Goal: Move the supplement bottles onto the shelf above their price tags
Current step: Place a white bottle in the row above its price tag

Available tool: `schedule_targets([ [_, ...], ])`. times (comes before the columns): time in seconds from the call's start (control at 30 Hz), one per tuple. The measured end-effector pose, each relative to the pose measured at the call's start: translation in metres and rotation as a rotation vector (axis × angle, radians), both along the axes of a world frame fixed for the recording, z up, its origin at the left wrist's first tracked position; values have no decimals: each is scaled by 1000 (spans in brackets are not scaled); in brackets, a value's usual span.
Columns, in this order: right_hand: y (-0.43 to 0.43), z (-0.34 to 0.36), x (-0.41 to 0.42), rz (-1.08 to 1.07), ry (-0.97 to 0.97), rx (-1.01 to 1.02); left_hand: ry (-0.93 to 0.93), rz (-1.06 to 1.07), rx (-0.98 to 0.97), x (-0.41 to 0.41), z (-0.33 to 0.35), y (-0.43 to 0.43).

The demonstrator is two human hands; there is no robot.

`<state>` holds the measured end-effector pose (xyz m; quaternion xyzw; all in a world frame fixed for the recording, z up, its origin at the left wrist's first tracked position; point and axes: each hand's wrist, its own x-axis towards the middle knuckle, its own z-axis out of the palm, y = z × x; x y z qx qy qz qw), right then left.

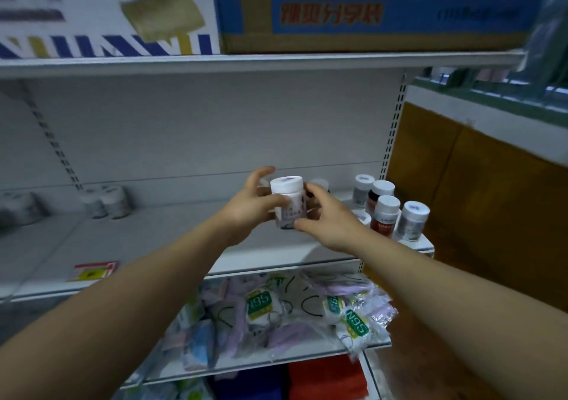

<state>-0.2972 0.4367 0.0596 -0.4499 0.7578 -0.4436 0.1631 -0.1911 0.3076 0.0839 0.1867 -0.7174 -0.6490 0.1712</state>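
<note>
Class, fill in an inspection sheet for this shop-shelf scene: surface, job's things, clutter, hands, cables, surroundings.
Surface: white middle shelf, mostly bare at its centre.
Job's things: white-capped bottle held above the shelf; cluster of bottles standing at the right end; blurred bottles at the back left; red price tag on the front edge.
Clutter: N95 mask packets heaped on the shelf below.
Hands: left hand and right hand both grip the held bottle.
Cables: nothing seen.
Surroundings: cardboard box on the top shelf; brown panelling at right.
</note>
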Motion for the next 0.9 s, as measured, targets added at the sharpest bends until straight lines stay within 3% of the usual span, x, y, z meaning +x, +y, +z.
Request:
schedule_targets([
  [0.17,-8,32,33,29,-92,-136,44,-28,-60,45,25,-5],
  [0.43,-20,91,95,176,-179,-360,266,-40,-122,119,82,-13],
  [0.63,-10,124,139,254,-119,-464,372,-34,-244,160,103,-12],
  [0.9,6,143,166,366,-99,-586,558,-74,-255,185,114,2],
])
